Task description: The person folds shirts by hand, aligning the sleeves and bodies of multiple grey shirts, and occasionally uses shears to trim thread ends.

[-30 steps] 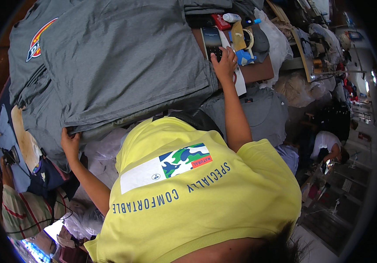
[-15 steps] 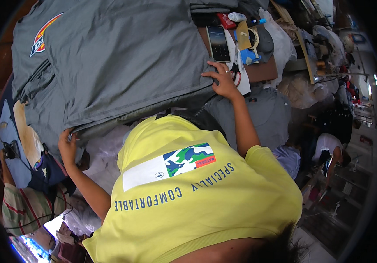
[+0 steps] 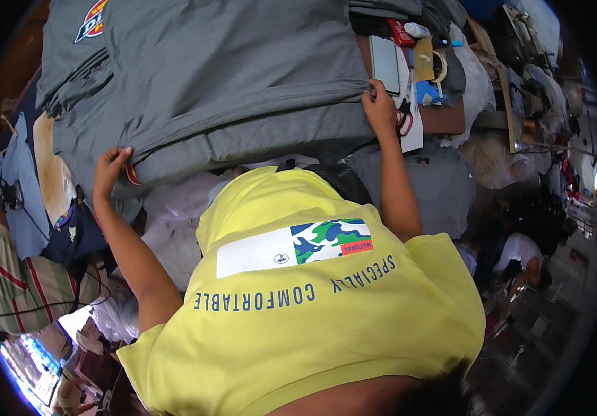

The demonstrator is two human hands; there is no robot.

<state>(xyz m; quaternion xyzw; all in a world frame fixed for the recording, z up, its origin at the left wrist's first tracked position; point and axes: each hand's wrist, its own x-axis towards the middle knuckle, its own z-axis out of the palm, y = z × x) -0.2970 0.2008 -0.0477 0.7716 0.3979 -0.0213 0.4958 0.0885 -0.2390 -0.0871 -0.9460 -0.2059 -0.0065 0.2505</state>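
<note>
Ok so you've got both arms reaching forward, spread pretty wide. Your left forearm [image 3: 131, 256] slants outward, and the left hand [image 3: 113, 161] is near the surface's [image 3: 444, 122] near left corner, thumb and fingertips pinched together. Your right forearm [image 3: 398, 177] runs almost straight ahead, with the right hand [image 3: 379, 107] farther forward, toward the right edge, fingers curled into a pinch too.

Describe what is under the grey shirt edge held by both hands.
Below the edge of the grey shirt, pinched by the left hand and right hand, more grey fabric shows; anything farther under is covered.
</note>
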